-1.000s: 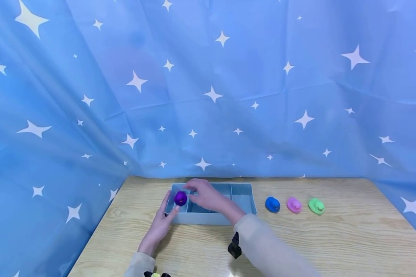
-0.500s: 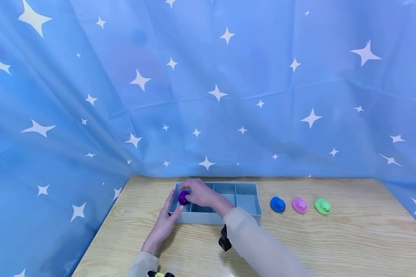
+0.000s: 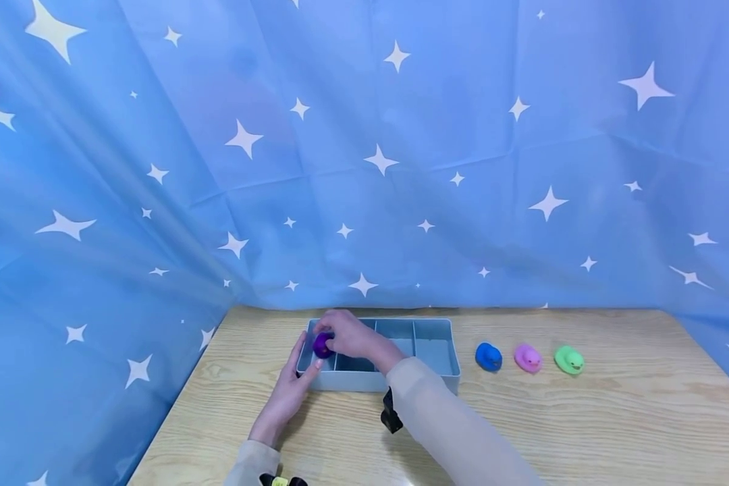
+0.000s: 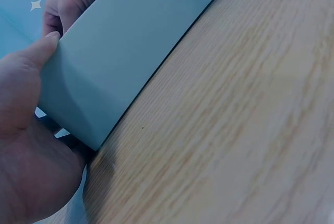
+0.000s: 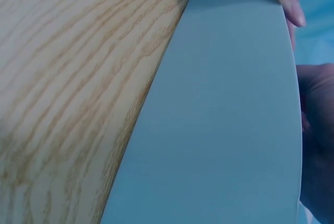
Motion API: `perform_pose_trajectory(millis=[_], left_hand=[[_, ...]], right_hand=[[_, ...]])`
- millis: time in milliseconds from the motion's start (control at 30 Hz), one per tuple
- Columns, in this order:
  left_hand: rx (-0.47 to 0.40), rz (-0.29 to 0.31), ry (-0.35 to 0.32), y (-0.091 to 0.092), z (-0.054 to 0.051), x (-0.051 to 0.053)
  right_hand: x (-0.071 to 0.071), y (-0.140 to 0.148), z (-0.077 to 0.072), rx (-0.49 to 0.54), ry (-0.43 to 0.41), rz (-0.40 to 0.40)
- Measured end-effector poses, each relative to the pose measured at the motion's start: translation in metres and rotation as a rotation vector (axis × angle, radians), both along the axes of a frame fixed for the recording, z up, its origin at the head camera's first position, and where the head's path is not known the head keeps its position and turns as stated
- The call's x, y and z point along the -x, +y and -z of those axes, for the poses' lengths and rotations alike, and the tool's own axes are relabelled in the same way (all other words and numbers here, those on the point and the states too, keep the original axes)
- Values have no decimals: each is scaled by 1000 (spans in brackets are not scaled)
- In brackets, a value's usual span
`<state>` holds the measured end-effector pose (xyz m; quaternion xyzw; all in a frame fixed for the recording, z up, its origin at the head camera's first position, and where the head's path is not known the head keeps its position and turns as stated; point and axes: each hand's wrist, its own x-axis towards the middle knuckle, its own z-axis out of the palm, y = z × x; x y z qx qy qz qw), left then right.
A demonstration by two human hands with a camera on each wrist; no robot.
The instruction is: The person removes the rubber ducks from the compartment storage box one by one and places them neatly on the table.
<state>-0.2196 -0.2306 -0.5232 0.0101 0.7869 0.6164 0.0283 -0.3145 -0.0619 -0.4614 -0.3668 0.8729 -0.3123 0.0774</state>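
A grey-blue divided box [image 3: 355, 382] stands at the back of the table, its long front wall filling both wrist views. My left hand [image 3: 287, 395] holds the box's left front corner, thumb over the rim and fingers along the end wall. Above the leftmost compartment, my right hand [image 3: 354, 337] pinches a purple toy duck [image 3: 322, 345] between thumb and fingers. Whether the duck touches the compartment floor cannot be told. In the right wrist view the right hand [image 5: 319, 114] shows only partly behind the box wall, and the duck is hidden.
Right of the box a blue toy duck [image 3: 489, 357], a pink toy duck [image 3: 528, 358] and a green toy duck [image 3: 569, 360] sit in a row on the wooden table [image 3: 619, 425]. A blue star-patterned cloth [image 3: 437, 121] hangs behind and at the left.
My right hand has moved slightly left and taken hold of the purple duck in the leftmost compartment. My left hand stays at the box's corner. The head view has shifted a little.
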Motion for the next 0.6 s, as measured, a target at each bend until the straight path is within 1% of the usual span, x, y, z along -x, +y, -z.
perform_pose_trajectory(millis=[167,333,500,600], left_hand=[[-3,3,0,0,0,0],[-11,0,-5,1,-2,1],[-6,-4,-6,1,-1,1],[-1,-6,-5,0,0,0]], right_hand=[[1,-2,-1,-58,25,7],[3,-4,-2,-142,100,8],[2,-5,-4,-208,155,-23],[2,-6,-4,-224,171,-42]])
